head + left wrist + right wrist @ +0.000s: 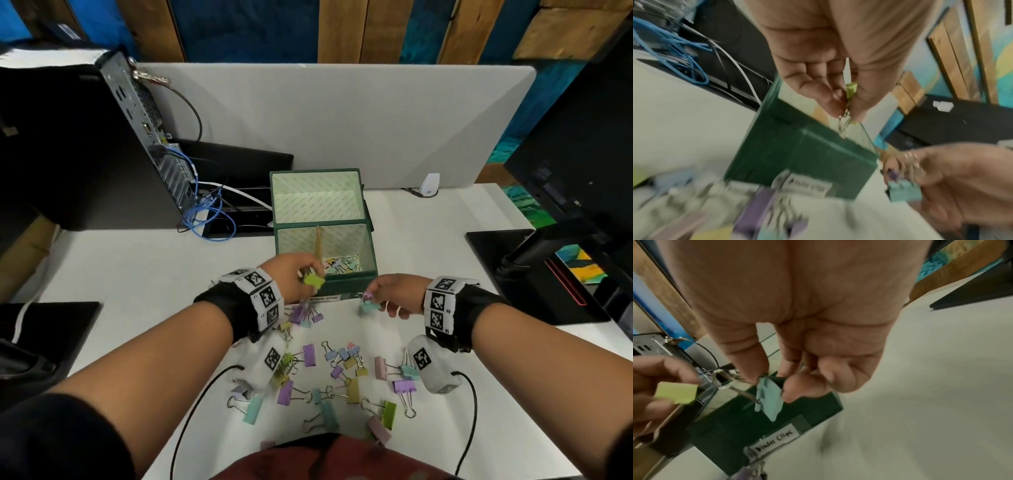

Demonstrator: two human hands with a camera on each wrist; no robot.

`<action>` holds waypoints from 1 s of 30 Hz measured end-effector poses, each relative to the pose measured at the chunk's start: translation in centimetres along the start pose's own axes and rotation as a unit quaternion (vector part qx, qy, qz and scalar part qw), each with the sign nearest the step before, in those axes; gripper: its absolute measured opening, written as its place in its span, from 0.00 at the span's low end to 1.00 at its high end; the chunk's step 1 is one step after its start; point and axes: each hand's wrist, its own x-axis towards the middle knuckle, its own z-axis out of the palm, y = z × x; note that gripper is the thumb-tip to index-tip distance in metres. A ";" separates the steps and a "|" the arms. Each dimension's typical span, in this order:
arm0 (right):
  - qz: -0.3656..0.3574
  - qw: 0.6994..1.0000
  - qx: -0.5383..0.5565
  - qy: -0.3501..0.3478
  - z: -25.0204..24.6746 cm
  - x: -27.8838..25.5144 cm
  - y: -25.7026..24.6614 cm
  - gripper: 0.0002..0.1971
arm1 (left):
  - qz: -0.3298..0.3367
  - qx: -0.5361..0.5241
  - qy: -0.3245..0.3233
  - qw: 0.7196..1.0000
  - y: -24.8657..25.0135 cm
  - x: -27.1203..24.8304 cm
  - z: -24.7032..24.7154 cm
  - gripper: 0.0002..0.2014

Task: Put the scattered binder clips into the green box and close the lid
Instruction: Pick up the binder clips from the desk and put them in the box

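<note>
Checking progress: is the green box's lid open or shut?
Open: the lid stands back behind the green box, showing clips inside.

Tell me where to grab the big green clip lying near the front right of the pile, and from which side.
Pinch the green clip across its flat coloured body, coming straight down from above. It lies flat on the table, wire handles pointing left, with bare table around the body, so that grip looks easiest.

Box (346, 284) set mid-desk (428, 240), lid (317, 192) raised behind; clips (342, 265) held inside; scattered clips (337, 373) spread before it; computer tower (102, 144) placed behind-left.
</note>
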 end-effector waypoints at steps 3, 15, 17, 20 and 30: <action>-0.019 0.999 0.048 0.013 -0.1 0.0 -1.0 0.07 | -0.034 -0.026 0.086 0.995 0.3 1.0 -2.2 0.12; -0.105 0.965 0.230 0.061 0.7 0.7 -3.5 0.08 | 0.006 -0.103 0.017 0.994 2.7 -0.5 -1.4 0.22; -0.120 0.955 0.266 0.055 1.1 0.7 -4.0 0.08 | 0.017 -0.122 0.000 0.992 3.4 -0.6 -0.6 0.24; -0.127 0.950 0.281 0.050 1.3 0.7 -4.6 0.08 | 0.034 -0.105 0.034 0.993 3.8 -0.3 0.0 0.22; -0.161 0.955 0.248 0.020 1.8 0.4 -5.2 0.07 | 0.058 -0.050 0.064 0.995 2.0 0.1 -1.0 0.16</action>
